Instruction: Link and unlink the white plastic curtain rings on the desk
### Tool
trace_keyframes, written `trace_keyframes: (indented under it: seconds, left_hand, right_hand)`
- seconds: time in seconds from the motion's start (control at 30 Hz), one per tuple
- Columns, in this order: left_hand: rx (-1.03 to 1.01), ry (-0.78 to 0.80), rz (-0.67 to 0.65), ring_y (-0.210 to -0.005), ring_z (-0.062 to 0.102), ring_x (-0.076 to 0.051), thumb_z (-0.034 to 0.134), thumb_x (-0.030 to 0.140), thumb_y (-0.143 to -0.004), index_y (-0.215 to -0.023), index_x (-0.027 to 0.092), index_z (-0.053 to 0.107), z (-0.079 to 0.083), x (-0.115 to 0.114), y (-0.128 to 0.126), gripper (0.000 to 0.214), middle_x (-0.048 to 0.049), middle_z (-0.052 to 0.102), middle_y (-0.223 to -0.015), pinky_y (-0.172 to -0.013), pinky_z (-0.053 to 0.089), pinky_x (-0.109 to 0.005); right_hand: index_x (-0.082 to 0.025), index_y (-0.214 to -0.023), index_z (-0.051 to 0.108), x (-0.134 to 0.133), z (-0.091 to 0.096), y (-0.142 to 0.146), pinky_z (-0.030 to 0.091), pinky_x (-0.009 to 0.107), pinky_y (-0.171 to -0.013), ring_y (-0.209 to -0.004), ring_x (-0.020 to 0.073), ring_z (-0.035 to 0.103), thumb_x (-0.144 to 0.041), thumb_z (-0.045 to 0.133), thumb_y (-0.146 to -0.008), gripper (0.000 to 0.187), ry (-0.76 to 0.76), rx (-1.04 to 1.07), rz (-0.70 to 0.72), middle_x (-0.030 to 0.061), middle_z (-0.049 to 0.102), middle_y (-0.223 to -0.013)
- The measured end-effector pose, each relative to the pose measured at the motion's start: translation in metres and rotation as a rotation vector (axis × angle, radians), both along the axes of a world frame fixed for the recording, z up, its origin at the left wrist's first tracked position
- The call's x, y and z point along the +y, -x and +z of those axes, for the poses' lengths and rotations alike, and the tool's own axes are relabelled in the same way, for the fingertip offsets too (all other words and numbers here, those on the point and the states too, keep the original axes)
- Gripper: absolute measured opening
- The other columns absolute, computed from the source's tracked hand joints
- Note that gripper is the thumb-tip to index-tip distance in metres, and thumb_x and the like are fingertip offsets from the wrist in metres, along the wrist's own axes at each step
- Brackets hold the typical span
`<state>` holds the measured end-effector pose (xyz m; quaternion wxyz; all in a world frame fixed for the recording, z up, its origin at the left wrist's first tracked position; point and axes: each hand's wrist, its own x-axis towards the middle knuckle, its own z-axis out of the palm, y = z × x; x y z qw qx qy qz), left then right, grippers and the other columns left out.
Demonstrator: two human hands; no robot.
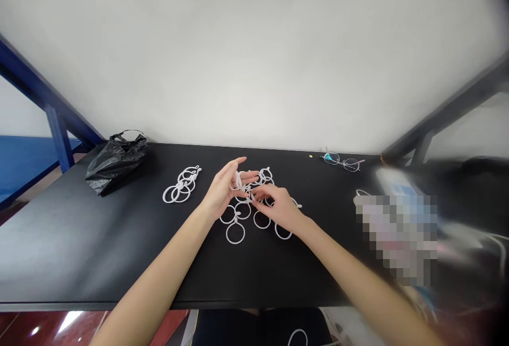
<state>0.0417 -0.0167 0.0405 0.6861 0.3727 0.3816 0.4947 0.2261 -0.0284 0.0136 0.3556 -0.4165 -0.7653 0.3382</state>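
A loose tangle of white plastic rings (242,211) with little hook tabs is spread out around the middle of the black table (59,245), linked ring to ring, and the top of the pile is pretty much covered by both hands. The right hand (280,208) is closed in a pinch, with its fingertips (258,192) pressed down onto the rings at the centre of the tangle. The left hand (222,189) is half open with the fingers fanned out, and a ring is caught up against the fingers, though whether it's really being gripped can't be told from this angle. The two hands are just about touching over the pile, and a few rings poke out below them toward the near edge of the table. A smaller linked bunch of rings (182,185) is set off to the left, well apart from the main tangle. Further left, a crumpled black plastic bag (117,163) sits near the back corner. A pair of thin wire glasses (342,161) with blue-tinted lenses lies folded near the back edge on the right. Something at the far right is hidden by a pixelated patch (397,234), so no idea what that is. Behind it all is a plain white wall (254,54), with blue metal framing (40,91) off to the left.
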Motion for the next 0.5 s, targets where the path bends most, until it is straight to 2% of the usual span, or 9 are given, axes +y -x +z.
trace_keyframes:
  seconds: [0.1,0.2,0.27,0.37,0.5]
  left_hand:
    - [-0.073,-0.006,-0.079,-0.125,0.057,-0.031,0.047,0.051,-0.094,-0.147,0.024,0.035,0.003,-0.002,0.0,0.06,-0.0168,0.06,-0.135,-0.059,0.059,-0.028]
    - [-0.096,-0.001,-0.166,-0.131,0.05,-0.033,0.044,0.051,-0.095,-0.149,0.024,0.03,0.004,-0.004,0.0,0.063,-0.0188,0.056,-0.139,-0.062,0.059,-0.032]
    - [-0.06,0.015,-0.182,-0.13,0.051,-0.034,0.047,0.05,-0.094,-0.146,0.02,0.034,0.004,-0.005,-0.001,0.061,-0.0209,0.06,-0.133,-0.065,0.059,-0.034]
    - [0.004,0.026,-0.146,-0.127,0.054,-0.034,0.054,0.048,-0.091,-0.14,0.019,0.042,0.004,-0.006,-0.003,0.057,-0.0207,0.062,-0.13,-0.068,0.058,-0.036]
    - [0.019,0.01,-0.139,-0.125,0.055,-0.035,0.056,0.047,-0.091,-0.133,0.019,0.047,0.004,-0.008,-0.004,0.051,-0.0197,0.064,-0.128,-0.068,0.058,-0.035]
  right_hand:
    - [-0.022,-0.091,0.068,0.001,0.005,-0.008,0.05,0.03,-0.058,-0.06,0.0148,0.061,-0.033,0.075,-0.075,0.021,0.216,0.24,-0.088,0.0004,0.069,-0.072]
    - [-0.021,-0.089,0.068,0.001,0.01,-0.013,0.042,0.024,-0.044,-0.052,0.0114,0.055,-0.038,0.08,-0.068,0.03,0.337,0.489,-0.234,0.0004,0.068,-0.072]
    - [-0.021,-0.089,0.067,0.0,0.014,-0.013,0.039,0.023,-0.041,-0.051,0.01,0.052,-0.037,0.082,-0.066,0.031,0.318,0.571,-0.3,0.0001,0.067,-0.073]
    - [-0.021,-0.086,0.067,-0.003,0.018,-0.011,0.043,0.023,-0.044,-0.054,0.0104,0.054,-0.033,0.082,-0.067,0.028,0.223,0.604,-0.325,0.0002,0.067,-0.072]
    - [-0.021,-0.083,0.065,-0.003,0.015,-0.008,0.043,0.023,-0.043,-0.054,0.0106,0.054,-0.031,0.082,-0.069,0.024,0.178,0.656,-0.394,0.0006,0.068,-0.074]
